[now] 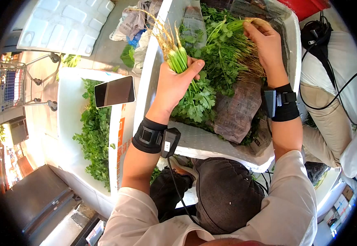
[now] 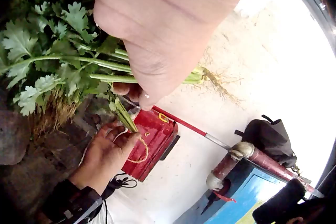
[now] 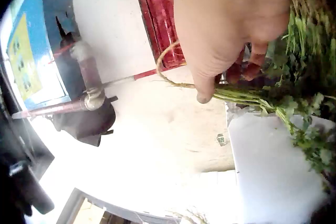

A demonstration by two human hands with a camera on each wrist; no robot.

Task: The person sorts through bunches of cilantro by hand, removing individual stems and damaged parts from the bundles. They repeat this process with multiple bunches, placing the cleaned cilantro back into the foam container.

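My left hand (image 1: 173,82) grips a bunch of coriander (image 1: 177,58) round its stems, roots pointing up and leaves hanging below the fist. At the upper right, my right hand (image 1: 265,43) pinches thin coriander stalks (image 1: 236,26) by the root end. In the right wrist view, a long pale root (image 3: 167,64) curls away from the thumb. Both hands are over a white foam box (image 1: 294,53). More coriander (image 1: 223,67), with brown roots, lies inside it beside sheets of newspaper (image 1: 236,108).
Left of the box stands another foam box (image 1: 70,88) of leafy greens (image 1: 94,139), with a phone (image 1: 115,91) on its edge. A foam lid (image 1: 65,24) lies beyond. Another person's leg (image 1: 324,110) is at the right. A red metal box (image 2: 149,142) sits past the right hand.
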